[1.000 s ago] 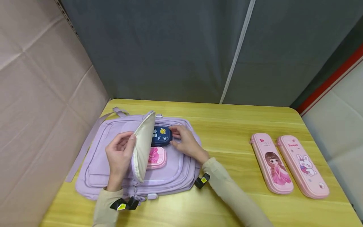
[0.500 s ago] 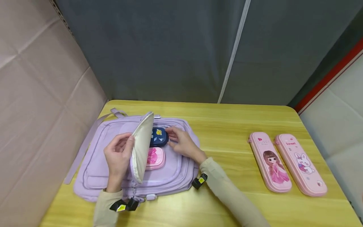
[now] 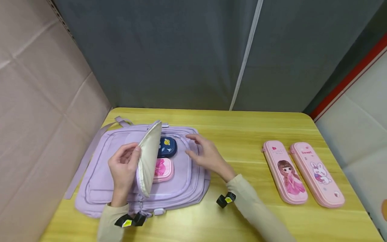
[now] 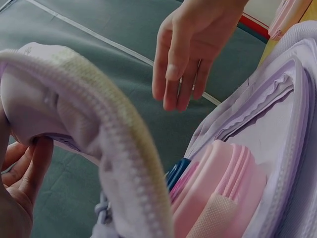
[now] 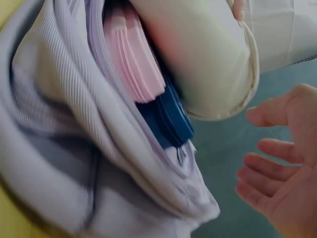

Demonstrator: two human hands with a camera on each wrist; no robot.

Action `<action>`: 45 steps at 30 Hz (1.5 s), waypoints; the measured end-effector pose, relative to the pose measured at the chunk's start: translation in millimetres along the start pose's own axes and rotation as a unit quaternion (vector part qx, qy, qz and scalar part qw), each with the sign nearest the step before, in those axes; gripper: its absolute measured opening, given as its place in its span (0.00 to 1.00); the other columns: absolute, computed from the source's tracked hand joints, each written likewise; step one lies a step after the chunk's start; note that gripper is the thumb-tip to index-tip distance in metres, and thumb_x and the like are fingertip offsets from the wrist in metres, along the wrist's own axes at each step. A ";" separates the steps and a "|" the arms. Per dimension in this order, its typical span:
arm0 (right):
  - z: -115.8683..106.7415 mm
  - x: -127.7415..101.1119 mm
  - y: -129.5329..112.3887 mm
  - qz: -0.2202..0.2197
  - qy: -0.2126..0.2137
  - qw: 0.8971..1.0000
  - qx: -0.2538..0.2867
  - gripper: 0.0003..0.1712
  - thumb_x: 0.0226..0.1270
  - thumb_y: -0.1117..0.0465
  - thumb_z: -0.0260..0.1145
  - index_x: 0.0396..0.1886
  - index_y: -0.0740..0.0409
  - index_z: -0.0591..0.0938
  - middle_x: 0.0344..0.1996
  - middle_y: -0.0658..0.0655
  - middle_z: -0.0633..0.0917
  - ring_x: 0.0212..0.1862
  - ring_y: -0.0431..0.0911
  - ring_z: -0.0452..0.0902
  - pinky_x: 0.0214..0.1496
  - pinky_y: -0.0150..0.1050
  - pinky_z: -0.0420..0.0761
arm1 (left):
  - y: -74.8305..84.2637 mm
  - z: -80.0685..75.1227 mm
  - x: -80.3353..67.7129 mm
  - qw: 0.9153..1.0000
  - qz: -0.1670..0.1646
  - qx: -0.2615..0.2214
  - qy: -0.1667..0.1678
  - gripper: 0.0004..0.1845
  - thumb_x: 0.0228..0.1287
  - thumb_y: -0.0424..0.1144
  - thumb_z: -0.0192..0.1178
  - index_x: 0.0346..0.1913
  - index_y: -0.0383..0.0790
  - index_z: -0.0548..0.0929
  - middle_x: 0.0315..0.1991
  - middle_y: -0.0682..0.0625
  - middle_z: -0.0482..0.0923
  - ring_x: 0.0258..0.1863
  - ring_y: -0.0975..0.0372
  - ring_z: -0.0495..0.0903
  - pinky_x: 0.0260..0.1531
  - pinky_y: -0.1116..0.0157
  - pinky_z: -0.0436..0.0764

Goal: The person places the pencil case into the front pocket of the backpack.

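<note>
A lilac backpack lies flat on the table, its front pocket unzipped. My left hand pinches the edge of the pocket flap and holds it raised, pale lining towards the right. Inside the pocket lie a navy pencil case with a planet print and, nearer me, a pink pencil case; the flap hides their left parts. My right hand hovers just right of the navy case, fingers spread and holding nothing. In the right wrist view, a gap separates the right hand from the navy case.
Two more pink pencil cases lie side by side on the table's right: one with a doll print, one with a rabbit print. A backpack strap trails to the left. A grey curtain hangs behind the table.
My right hand has let go of the navy pencil case and drawn back to the right. The left hand still holds up the flap. The head view has shifted slightly.
</note>
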State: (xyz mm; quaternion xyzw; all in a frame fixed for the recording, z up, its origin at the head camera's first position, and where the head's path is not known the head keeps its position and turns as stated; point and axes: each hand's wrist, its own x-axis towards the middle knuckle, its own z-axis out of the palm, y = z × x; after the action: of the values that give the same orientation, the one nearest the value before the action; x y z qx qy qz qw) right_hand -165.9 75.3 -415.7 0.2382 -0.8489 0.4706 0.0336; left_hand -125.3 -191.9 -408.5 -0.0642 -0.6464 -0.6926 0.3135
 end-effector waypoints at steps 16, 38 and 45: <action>-54.9 -41.4 23.2 0.036 0.076 0.994 -0.063 0.30 0.65 0.62 0.72 0.65 0.63 0.76 0.63 0.63 0.79 0.67 0.59 0.74 0.71 0.57 0.74 | -1.4 -6.3 1.1 1.000 -0.016 0.016 0.019 0.08 0.60 0.19 0.62 0.40 0.12 0.81 0.28 0.54 0.87 0.28 0.69 0.86 0.33 0.79 0.84; -109.3 -101.7 49.8 0.100 0.148 0.977 -0.120 0.35 0.66 0.63 0.72 0.69 0.67 0.71 0.64 0.69 0.77 0.65 0.64 0.71 0.69 0.64 0.70 | -10.9 -7.6 -0.6 0.999 -0.031 0.005 0.024 0.06 0.61 0.19 0.62 0.39 0.15 0.83 0.29 0.54 0.88 0.29 0.69 0.87 0.33 0.78 0.85; -114.5 -121.4 55.1 0.127 0.170 0.973 -0.089 0.34 0.67 0.64 0.71 0.70 0.67 0.70 0.65 0.68 0.75 0.65 0.63 0.72 0.73 0.36 0.72 | -14.5 -8.1 0.0 0.999 -0.024 -0.018 0.018 0.07 0.60 0.18 0.62 0.39 0.13 0.82 0.29 0.52 0.88 0.28 0.68 0.87 0.32 0.78 0.85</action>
State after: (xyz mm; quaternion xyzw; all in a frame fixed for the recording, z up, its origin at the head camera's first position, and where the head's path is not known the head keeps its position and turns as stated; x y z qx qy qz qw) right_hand -101.7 238.3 -429.4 0.0410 -0.8928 0.4267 0.1385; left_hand -130.2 -199.9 -422.2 -0.0419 -0.6291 -0.7127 0.3074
